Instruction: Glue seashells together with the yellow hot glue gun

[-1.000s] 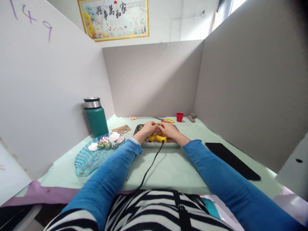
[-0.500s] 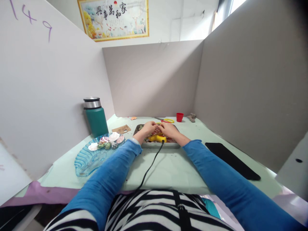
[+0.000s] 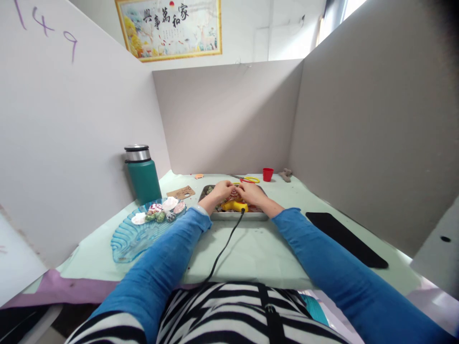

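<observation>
My left hand (image 3: 223, 190) and my right hand (image 3: 250, 192) meet over a grey metal tray (image 3: 239, 216). The fingertips of both are closed around a small pinkish-brown ribbed shell (image 3: 234, 193), partly hidden by the fingers. Just in front of it, a yellow glue gun (image 3: 234, 206) lies in the tray, its black cord (image 3: 226, 244) running back toward my body. More shells and small pieces (image 3: 209, 190) show along the tray's left side, though my hands cover much of what is in there.
To the left is a blue glass shell-shaped plate (image 3: 133, 239) holding several shells (image 3: 169, 204), with a green bottle (image 3: 143, 179) behind. Scissors (image 3: 251, 180), a red cup (image 3: 267, 175) and a brown cardboard piece (image 3: 181, 192) lie farther back. A black mat (image 3: 346, 239) is at right; panels enclose the table.
Both hands stay in nearly the same place over the tray, with at most a tiny shift of the fingers around the shell. Everything else is where it was.
</observation>
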`<state>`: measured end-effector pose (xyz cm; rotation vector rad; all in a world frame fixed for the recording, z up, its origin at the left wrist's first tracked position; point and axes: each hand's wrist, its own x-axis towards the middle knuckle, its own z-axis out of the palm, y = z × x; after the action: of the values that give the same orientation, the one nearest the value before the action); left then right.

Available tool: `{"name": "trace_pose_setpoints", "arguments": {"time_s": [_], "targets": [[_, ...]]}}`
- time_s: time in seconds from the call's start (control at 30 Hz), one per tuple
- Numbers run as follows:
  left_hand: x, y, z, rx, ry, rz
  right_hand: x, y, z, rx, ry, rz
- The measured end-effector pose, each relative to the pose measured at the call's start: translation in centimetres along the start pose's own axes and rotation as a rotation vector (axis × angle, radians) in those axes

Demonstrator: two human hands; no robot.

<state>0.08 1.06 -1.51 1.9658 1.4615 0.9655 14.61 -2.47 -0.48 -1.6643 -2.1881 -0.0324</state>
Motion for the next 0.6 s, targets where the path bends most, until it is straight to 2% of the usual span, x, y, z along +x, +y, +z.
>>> {"name": "trace_pose_setpoints", "arguments": {"time_s": [0.23,0.6], "targets": [[0.15,-0.17,0.03,0.021,0.003,0.021,0.25,0.16,0.29,-0.002,0.012,-0.003],[-0.25,0.39,-0.16,-0.006,0.024,-0.016,0.43,0.42,0.67,-0.014,0.018,-0.026]]}}
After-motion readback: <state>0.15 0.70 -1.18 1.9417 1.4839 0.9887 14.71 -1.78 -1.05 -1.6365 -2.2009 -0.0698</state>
